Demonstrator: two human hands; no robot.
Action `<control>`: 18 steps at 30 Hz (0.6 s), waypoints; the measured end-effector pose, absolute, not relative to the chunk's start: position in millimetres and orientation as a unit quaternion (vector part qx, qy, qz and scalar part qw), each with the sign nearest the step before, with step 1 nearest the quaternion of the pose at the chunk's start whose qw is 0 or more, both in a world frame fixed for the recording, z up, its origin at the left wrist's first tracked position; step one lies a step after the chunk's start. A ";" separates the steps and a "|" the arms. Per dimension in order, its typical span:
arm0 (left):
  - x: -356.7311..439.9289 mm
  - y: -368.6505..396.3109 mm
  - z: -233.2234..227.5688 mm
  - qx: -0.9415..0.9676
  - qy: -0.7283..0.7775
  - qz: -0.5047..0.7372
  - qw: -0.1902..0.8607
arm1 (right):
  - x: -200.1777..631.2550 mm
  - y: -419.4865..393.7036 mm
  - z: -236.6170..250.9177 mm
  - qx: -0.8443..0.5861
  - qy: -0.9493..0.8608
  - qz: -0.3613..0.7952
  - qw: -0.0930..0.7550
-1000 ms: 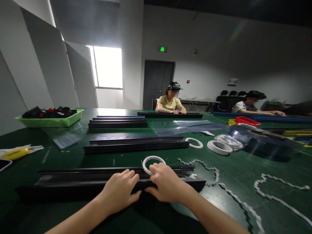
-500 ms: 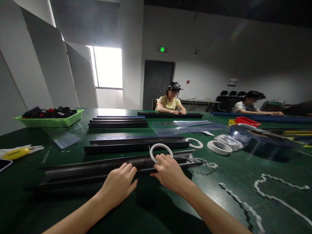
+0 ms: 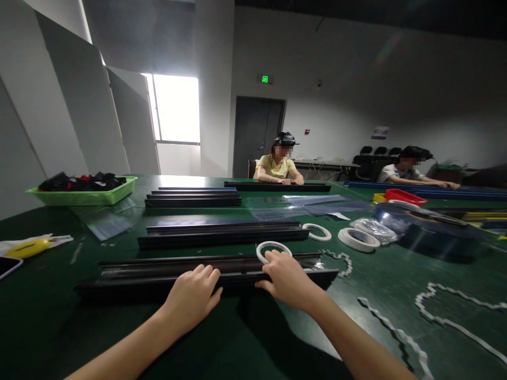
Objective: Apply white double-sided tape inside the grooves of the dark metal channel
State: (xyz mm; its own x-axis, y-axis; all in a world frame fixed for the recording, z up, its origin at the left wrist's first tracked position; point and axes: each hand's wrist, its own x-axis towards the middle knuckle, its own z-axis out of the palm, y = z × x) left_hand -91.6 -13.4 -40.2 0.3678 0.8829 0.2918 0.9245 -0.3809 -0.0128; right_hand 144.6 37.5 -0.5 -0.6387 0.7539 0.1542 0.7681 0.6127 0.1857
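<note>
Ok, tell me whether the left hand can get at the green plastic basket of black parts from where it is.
Probably not: the left hand rests on the long black rail, and the green plastic basket sits far across the green table.

Premises: light-assembly workroom, industrial in character.
Work surface: long table (image 3: 59, 327) covered in green matting, shared by several people.
Stock: long black profiles (image 3: 222, 234) laid in rows; blue ones (image 3: 435, 191) at the far right.
Consumables: white tape rolls (image 3: 357, 239), clear film sheets (image 3: 301, 206), a large film reel (image 3: 423, 232), peeled backing strips (image 3: 455, 322).
Bins: green tray (image 3: 85, 198) of small black and red parts; red tray (image 3: 403, 197).
Staffing: two seated people (image 3: 279, 166) at the far side, one with a head-mounted device.
Building: bare grey walls, dark door (image 3: 255, 136), lit green exit sign (image 3: 265, 79), stacked chairs (image 3: 370, 153).
</note>
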 end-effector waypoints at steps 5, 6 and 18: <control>-91.0 -14.3 -40.5 -0.823 -0.550 -0.117 0.081 | 147.8 40.6 -4.0 -0.446 -0.891 -0.083 0.029; -91.0 -14.3 -40.6 -0.822 -0.552 -0.116 0.078 | 148.5 40.9 -4.7 -0.453 -0.887 -0.078 0.028; -88.4 -16.3 -42.5 -0.820 -0.560 -0.105 0.060 | 147.0 32.4 3.5 -0.583 -0.812 0.004 -0.036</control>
State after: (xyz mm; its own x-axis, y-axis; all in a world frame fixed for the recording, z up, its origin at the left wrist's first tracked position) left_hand -88.4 -16.3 -42.5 0.3509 0.9053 0.2396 0.9304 -0.3659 0.0201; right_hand 147.0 32.4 3.5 -0.3172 0.9463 -0.0624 0.9468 0.3197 0.0359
